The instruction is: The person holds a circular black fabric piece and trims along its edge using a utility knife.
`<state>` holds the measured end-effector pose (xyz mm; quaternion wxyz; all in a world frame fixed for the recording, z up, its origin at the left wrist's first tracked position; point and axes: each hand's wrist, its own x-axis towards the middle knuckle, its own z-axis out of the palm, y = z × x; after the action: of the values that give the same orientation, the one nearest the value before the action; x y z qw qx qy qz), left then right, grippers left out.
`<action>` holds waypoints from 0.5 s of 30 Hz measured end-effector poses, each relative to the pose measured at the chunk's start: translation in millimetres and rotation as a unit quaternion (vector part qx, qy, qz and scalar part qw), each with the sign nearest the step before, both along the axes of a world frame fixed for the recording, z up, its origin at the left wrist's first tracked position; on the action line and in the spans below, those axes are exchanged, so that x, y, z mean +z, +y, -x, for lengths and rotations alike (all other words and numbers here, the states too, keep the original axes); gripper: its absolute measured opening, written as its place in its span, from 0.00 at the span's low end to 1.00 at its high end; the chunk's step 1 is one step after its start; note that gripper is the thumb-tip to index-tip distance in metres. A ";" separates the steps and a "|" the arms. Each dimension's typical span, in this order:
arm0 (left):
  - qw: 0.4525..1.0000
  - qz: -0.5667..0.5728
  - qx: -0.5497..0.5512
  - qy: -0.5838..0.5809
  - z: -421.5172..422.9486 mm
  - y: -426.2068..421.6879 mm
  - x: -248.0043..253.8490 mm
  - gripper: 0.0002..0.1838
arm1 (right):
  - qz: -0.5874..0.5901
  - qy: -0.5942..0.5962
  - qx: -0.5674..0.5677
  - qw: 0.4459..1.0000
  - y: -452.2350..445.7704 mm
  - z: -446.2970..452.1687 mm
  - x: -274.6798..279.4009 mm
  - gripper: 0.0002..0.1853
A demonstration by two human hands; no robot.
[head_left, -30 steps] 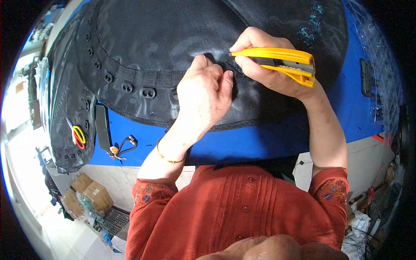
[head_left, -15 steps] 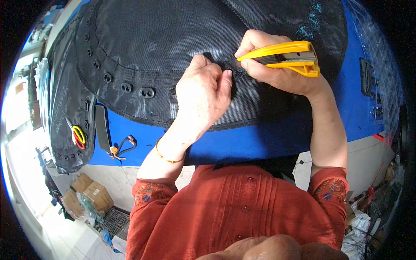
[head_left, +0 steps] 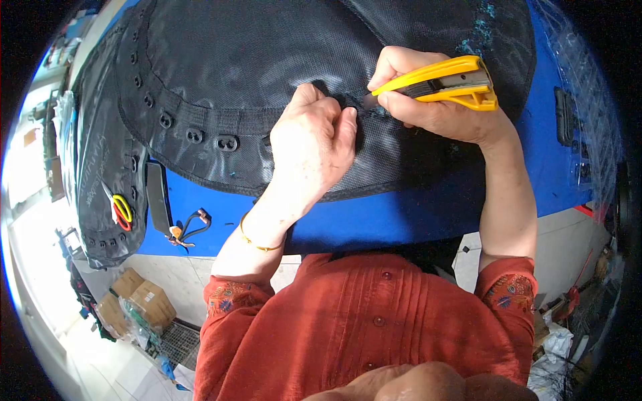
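A large sheet of black mesh fabric (head_left: 227, 60) with a stitched curved edge covers much of the table. Black plastic two-hole fittings (head_left: 228, 143) run along its band. My left hand (head_left: 311, 137) presses on that band with curled fingers, pinching a bit of the fabric. In my right hand (head_left: 421, 100) is a yellow utility knife (head_left: 461, 79), gripped like a pen. Its blade points left and down at the fabric, close by my left fingers. Blue-green thread bits (head_left: 476, 33) lie on the mesh at the upper right.
The blue table (head_left: 401, 224) ends just before my body. Scissors with red and yellow handles (head_left: 122, 212) rest on black fabric at the left. A dark flat case (head_left: 158, 197) and a small cable-like tool (head_left: 190, 228) lie nearby. Cardboard boxes (head_left: 152, 301) stand on the floor.
My right hand and the utility knife have shifted slightly right, away from my left hand, and the knife has tilted a little. My left hand holds almost the same place.
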<state>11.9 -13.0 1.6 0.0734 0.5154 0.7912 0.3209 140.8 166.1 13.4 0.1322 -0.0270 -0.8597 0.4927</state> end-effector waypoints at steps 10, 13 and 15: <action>1.000 0.000 0.001 -0.005 -0.2 0.8 1.7 0.12 | -0.052 0.025 0.001 0.998 0.8 -2.4 -0.1 0.04; 1.000 0.001 0.002 -0.009 -0.3 0.9 2.7 0.12 | -0.045 -0.006 -0.002 0.999 0.9 -7.0 6.8 0.04; 1.000 -0.001 -0.001 -0.003 0.8 -0.1 1.0 0.12 | -0.032 -0.035 -0.004 0.999 0.8 -8.3 8.1 0.04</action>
<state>11.2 -13.1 2.6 0.0756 0.5153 0.7903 0.3229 149.2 166.9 21.6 0.1051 -0.0431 -0.8788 0.4635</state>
